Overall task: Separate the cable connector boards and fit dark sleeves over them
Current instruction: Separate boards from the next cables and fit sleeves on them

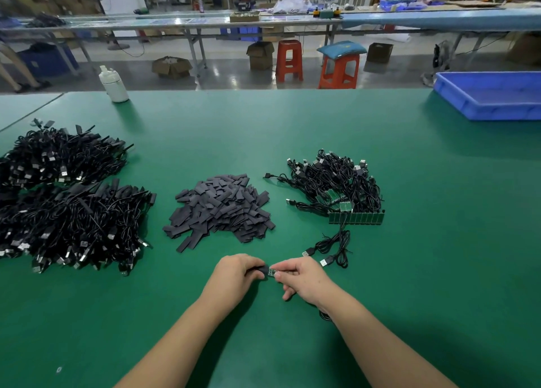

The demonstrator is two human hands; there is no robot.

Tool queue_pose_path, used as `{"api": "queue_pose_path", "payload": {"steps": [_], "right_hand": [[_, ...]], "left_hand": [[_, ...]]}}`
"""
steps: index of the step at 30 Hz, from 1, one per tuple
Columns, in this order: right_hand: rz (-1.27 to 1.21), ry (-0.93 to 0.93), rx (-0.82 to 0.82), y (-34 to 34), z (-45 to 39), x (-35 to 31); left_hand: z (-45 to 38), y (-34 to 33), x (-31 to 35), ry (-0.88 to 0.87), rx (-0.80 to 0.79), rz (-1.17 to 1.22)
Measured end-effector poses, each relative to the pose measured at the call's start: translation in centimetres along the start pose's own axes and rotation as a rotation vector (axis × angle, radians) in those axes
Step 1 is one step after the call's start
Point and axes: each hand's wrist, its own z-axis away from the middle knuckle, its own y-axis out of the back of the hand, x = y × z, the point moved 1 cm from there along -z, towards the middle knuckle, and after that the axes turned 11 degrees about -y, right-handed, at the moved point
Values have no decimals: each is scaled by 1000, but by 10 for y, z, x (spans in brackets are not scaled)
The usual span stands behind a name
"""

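Observation:
My left hand (238,270) grips a dark sleeve (262,269) just above the green table. My right hand (304,279) pinches a small green connector board (272,272), whose left end sits at the sleeve's mouth. The board's black cable runs under my right wrist. A heap of loose dark sleeves (221,209) lies in the middle of the table. To its right lies a bundle of black cables with a joined strip of green boards (355,217) along its near edge.
Two big piles of black cables with sleeves fitted (67,200) fill the left of the green table (439,256). A blue plastic tray (494,95) sits far right, a white bottle (113,84) far left. Loose USB cable ends (330,250) lie just beyond my right hand.

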Motion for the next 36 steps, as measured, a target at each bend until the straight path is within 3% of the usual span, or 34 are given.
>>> {"api": "queue_pose_path", "payload": {"steps": [11, 17, 24, 36], "right_hand": [[-113, 6, 21, 1, 6, -2], [-35, 4, 3, -1, 8, -5], [1, 17, 6, -3, 12, -5], [-128, 9, 6, 1, 11, -4]], "left_hand": [[0, 3, 0, -32, 10, 32], [2, 4, -4, 41, -27, 99], [3, 7, -6, -38, -83, 26], [6, 6, -9, 25, 25, 150]]}}
